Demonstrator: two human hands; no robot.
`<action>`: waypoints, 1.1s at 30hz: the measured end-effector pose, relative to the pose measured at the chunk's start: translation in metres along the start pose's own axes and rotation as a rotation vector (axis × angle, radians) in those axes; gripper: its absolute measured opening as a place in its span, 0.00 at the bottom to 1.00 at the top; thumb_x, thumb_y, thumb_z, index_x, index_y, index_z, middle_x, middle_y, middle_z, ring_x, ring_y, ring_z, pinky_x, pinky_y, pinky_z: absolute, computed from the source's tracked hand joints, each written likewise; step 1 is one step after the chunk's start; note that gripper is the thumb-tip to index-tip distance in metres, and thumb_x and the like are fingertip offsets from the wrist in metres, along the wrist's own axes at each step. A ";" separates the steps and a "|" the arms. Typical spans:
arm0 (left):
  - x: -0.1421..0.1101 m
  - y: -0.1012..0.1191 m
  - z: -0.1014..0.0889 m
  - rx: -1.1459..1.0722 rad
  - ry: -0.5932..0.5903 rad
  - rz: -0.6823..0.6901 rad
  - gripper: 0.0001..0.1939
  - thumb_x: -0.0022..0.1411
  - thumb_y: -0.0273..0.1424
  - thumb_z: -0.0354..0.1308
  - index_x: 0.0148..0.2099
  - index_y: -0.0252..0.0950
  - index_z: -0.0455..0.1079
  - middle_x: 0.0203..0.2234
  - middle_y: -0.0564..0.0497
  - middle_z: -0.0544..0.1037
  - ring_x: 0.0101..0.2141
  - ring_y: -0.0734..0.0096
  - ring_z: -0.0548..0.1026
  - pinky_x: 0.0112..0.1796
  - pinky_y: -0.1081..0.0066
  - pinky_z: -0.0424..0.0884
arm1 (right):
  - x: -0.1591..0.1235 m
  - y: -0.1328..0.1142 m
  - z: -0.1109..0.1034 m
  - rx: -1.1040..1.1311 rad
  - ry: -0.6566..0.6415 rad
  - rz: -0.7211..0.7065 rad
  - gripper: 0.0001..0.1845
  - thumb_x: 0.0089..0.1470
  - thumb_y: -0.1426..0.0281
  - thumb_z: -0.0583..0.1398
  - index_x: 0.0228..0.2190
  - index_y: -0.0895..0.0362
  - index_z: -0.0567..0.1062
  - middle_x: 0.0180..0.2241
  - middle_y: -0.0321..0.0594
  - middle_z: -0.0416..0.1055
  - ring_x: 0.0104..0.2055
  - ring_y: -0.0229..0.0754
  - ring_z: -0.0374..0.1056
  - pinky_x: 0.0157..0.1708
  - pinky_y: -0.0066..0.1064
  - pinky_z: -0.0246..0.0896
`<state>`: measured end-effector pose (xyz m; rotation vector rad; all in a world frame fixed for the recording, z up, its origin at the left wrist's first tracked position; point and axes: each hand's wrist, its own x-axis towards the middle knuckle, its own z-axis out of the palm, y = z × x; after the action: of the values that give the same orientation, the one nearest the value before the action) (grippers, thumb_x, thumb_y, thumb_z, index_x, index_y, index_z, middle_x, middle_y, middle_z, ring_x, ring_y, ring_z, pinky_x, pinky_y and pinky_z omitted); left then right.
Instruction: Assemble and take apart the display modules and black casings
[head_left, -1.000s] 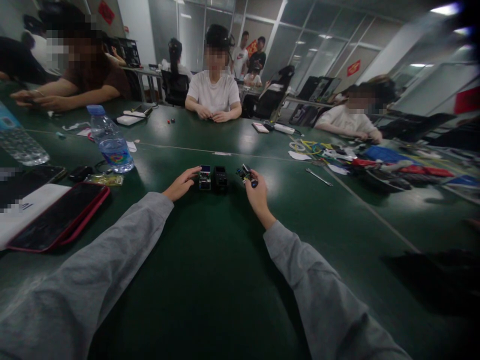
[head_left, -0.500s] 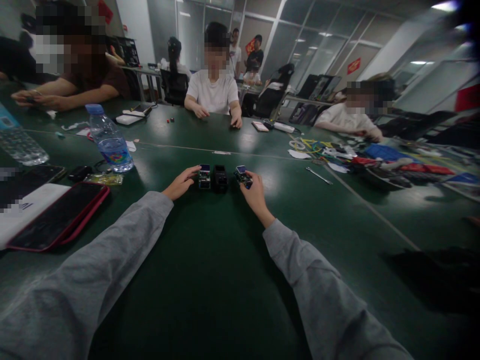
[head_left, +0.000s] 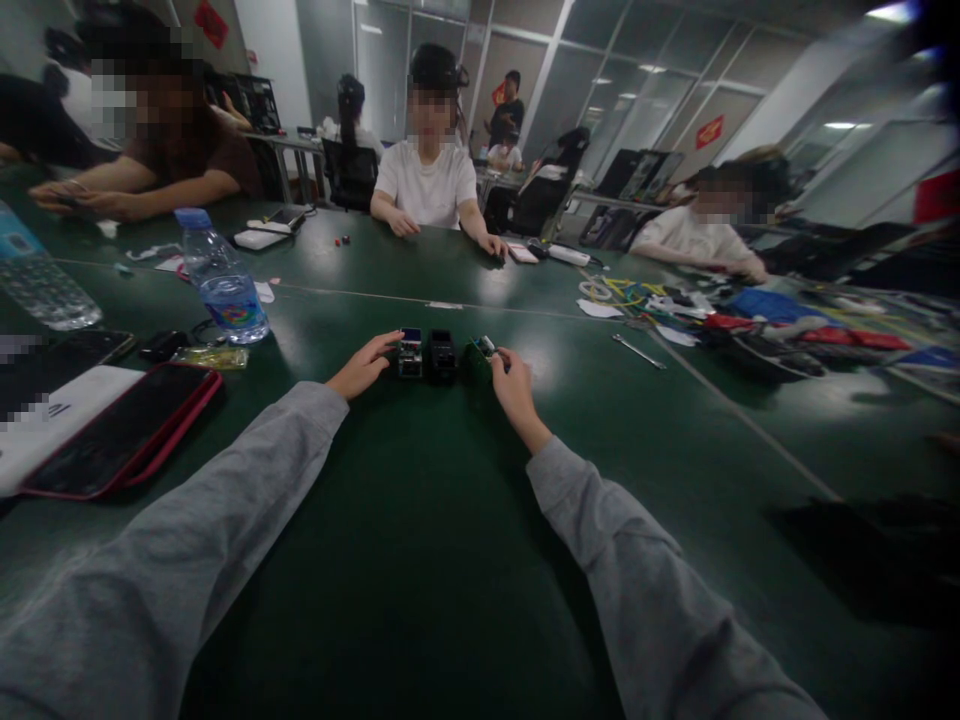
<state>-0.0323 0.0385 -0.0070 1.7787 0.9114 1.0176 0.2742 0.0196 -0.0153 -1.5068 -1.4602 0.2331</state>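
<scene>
My right hand (head_left: 514,384) pinches a small green circuit board (head_left: 480,352) with parts mounted on it, tilted a little above the table. To the left of it a small black device casing (head_left: 442,354) stands on the green tabletop (head_left: 435,500). Beside the casing is another circuit board with a small screen (head_left: 410,354). My left hand (head_left: 365,366) rests at that board's left side, fingers stretched out, with the fingertips at its upper edge. It does not grip the board.
Water bottles (head_left: 223,280) and a phone in a red case (head_left: 124,430) are on the left. A wrench (head_left: 639,351) lies right of my hands, near a heap of cables and bags (head_left: 795,330). Across the table sits a person in a white shirt (head_left: 426,185).
The circuit board in my right hand has turned, first showing its screen side, now more edge-on. My left hand stays in place. The person opposite has reached one hand sideways.
</scene>
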 end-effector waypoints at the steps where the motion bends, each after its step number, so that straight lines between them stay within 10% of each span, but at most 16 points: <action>1: 0.000 0.000 0.000 0.002 0.001 0.000 0.33 0.55 0.23 0.48 0.64 0.43 0.59 0.65 0.50 0.57 0.61 0.55 0.62 0.61 0.49 0.56 | -0.001 -0.001 0.000 -0.018 0.008 -0.019 0.25 0.56 0.55 0.54 0.45 0.60 0.74 0.38 0.49 0.73 0.44 0.51 0.67 0.50 0.48 0.58; 19: -0.001 -0.002 0.000 0.017 0.002 0.038 0.33 0.56 0.24 0.48 0.64 0.43 0.59 0.65 0.49 0.57 0.61 0.56 0.62 0.61 0.49 0.56 | -0.001 0.000 -0.005 -0.004 0.024 0.014 0.27 0.60 0.51 0.48 0.37 0.58 0.76 0.37 0.49 0.75 0.42 0.50 0.68 0.49 0.48 0.60; 26: 0.002 -0.006 0.001 0.004 0.005 0.047 0.33 0.55 0.24 0.49 0.64 0.41 0.60 0.66 0.47 0.56 0.61 0.55 0.62 0.61 0.49 0.56 | -0.004 -0.007 -0.003 -0.075 0.002 -0.116 0.31 0.53 0.53 0.60 0.50 0.63 0.70 0.48 0.56 0.70 0.50 0.54 0.66 0.53 0.48 0.59; 33: -0.002 0.000 0.000 0.005 -0.019 0.020 0.33 0.57 0.24 0.49 0.65 0.45 0.58 0.66 0.49 0.56 0.62 0.57 0.61 0.61 0.50 0.57 | -0.029 -0.002 -0.057 0.014 -0.127 -0.029 0.25 0.50 0.61 0.62 0.49 0.57 0.72 0.42 0.48 0.74 0.40 0.52 0.71 0.45 0.47 0.64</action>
<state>-0.0332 0.0371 -0.0075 1.8020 0.8863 1.0100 0.3055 -0.0337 0.0004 -1.4811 -1.5763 0.3264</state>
